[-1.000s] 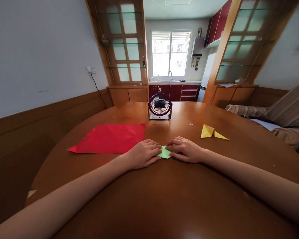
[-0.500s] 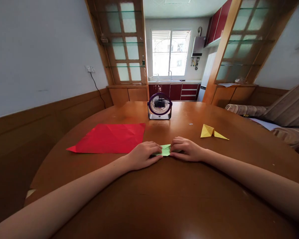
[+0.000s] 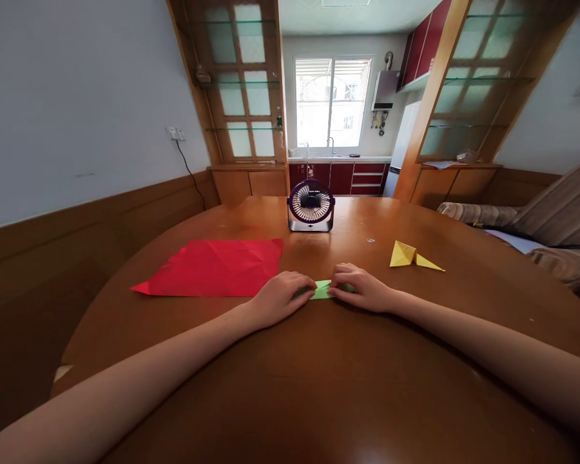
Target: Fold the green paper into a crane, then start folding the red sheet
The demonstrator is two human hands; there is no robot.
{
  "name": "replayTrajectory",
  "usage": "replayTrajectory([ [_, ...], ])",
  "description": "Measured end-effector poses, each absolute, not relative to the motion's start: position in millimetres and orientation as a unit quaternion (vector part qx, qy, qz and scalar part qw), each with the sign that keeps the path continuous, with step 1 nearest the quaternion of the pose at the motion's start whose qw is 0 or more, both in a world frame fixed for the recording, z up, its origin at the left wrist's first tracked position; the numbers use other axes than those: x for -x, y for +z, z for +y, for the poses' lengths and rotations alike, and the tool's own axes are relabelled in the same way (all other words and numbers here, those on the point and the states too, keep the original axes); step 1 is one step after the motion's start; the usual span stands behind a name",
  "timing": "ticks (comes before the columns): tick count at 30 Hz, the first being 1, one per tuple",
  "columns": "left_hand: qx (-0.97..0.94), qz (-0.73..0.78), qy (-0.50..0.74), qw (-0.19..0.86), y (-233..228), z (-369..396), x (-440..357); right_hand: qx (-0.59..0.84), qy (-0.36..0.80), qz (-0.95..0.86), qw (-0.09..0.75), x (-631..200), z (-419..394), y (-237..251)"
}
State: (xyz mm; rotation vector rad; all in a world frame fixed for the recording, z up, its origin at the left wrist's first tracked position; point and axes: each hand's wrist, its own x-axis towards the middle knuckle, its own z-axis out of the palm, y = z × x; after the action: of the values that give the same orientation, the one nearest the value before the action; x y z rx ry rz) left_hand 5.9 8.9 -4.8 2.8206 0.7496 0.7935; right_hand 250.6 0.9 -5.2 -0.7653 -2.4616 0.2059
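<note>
Presently, the bench [image 3: 299, 380] is supporting all the work I am watching. At left, a red sheet [image 3: 222, 269] is lying flat, apparently set aside from the handwork. A fan [image 3: 311, 202] is standing upright beyond. The left hand [image 3: 281, 296] and right hand [image 3: 361, 288] are facing each other, each grip nearly closed, pinching. Yellow folded paper [image 3: 403, 254] is resting to the right, untouched. Between the hands, green paper [image 3: 323, 291] is lying low, its opposite ends pinched, seemingly for steadying the folds.
</note>
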Motion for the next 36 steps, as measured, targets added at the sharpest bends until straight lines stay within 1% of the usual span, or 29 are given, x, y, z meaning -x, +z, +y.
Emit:
replayTrajectory([
  [11, -0.934, 0.236, 0.260, 0.071, -8, 15, -6, 0.315, 0.068, -0.905, 0.278, -247, -1, -7],
  [15, -0.944, 0.212, 0.248, 0.047, -6, 16, -5, 0.342, 0.069, -0.893, 0.284, -244, -3, -7],
  [19, -0.965, 0.155, 0.212, 0.021, -1, 17, 2, 0.348, 0.070, -0.889, 0.288, -244, -4, -6],
  [23, -0.981, 0.102, 0.160, -0.028, 3, 17, 10, 0.345, 0.077, -0.889, 0.290, -245, -4, -6],
  [26, -0.983, 0.092, 0.146, -0.055, 4, 17, 12, 0.345, 0.072, -0.890, 0.291, -245, -3, -7],
  [32, -0.984, 0.094, 0.136, -0.071, 4, 17, 9, 0.343, 0.063, -0.890, 0.293, -245, -4, -7],
  [36, -0.985, 0.094, 0.137, -0.055, 6, 16, 9, 0.341, 0.056, -0.891, 0.295, -245, -4, -8],
])
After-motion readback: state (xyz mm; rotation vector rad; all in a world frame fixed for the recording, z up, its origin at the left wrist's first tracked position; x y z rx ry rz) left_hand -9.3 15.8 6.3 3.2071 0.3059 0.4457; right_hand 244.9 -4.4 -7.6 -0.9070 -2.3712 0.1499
